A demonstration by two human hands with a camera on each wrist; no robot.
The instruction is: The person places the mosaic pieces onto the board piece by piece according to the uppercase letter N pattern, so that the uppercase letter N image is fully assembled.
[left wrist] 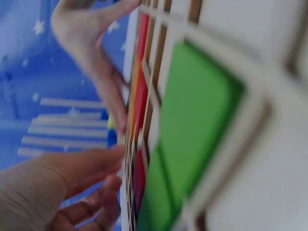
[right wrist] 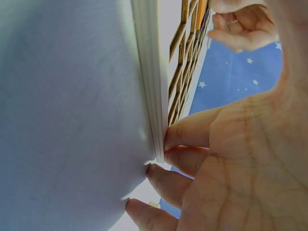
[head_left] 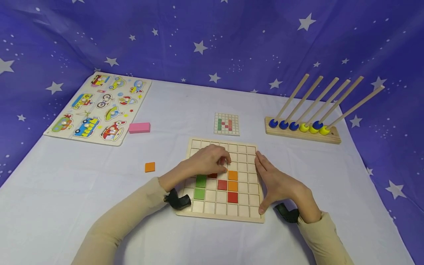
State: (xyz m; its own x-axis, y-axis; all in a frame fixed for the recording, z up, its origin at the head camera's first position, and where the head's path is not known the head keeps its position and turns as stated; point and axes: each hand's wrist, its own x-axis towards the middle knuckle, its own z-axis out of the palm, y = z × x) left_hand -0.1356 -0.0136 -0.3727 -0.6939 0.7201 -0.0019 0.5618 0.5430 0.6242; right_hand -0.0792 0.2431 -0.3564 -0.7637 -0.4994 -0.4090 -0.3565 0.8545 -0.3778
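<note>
A wooden grid board (head_left: 221,208) lies before me with green tiles (head_left: 199,194), red tiles (head_left: 222,184) and orange tiles (head_left: 233,175) in its squares. My left hand (head_left: 207,160) hovers low over the upper middle of the grid, fingers bent, thumb apart from them. No tile shows between its fingertips in the left wrist view, where a green tile (left wrist: 197,101) looms close. Under this hand a red tile is partly hidden. My right hand (head_left: 281,184) rests along the board's right edge, fingers stretched and thumb spread to the lower corner.
One loose orange tile (head_left: 150,167) lies left of the board. Behind the board sits a small pattern card (head_left: 226,124). A pink block (head_left: 139,127) touches or nearly touches the vehicle puzzle (head_left: 96,106) at far left. A bead stand with upright rods (head_left: 303,134) stands back right.
</note>
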